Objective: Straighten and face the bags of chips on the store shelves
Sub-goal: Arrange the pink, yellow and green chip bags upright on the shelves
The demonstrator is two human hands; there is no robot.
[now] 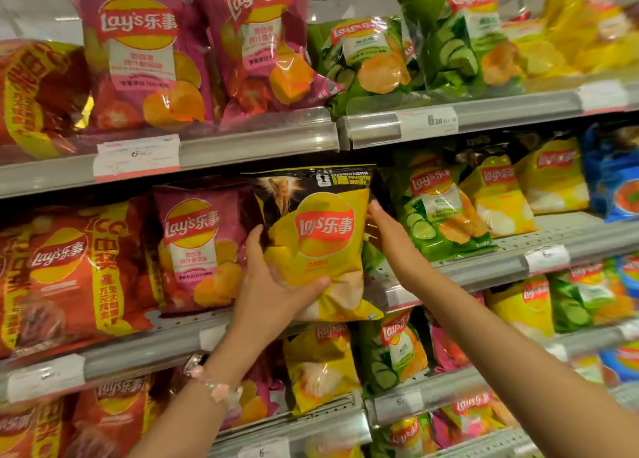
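Store shelves [256, 148] fill the view in tilted tiers, each packed with bags of chips in red, pink, green, yellow and blue, with price tags [136, 156] clipped along the grey front rails. On the middle tier a gap of bare shelf [560, 229] opens between the pink bags [197, 246] at left and the green bags [432, 212] at right. In front of that gap a person holds one yellow bag [320, 246] upright, its logo facing outward, its bottom edge hanging just over the shelf rail. The left hand [273, 284] grips the bag's lower left side, thumb curled across the front and fingers behind. The right hand [389, 231] has straight fingers pressed flat against the bag's right edge, steadying it. A beaded bracelet [216, 381] sits on the left wrist. The step in hand looks like facing this one bag; next it likely needs setting back into the gap, upright and square to the rail
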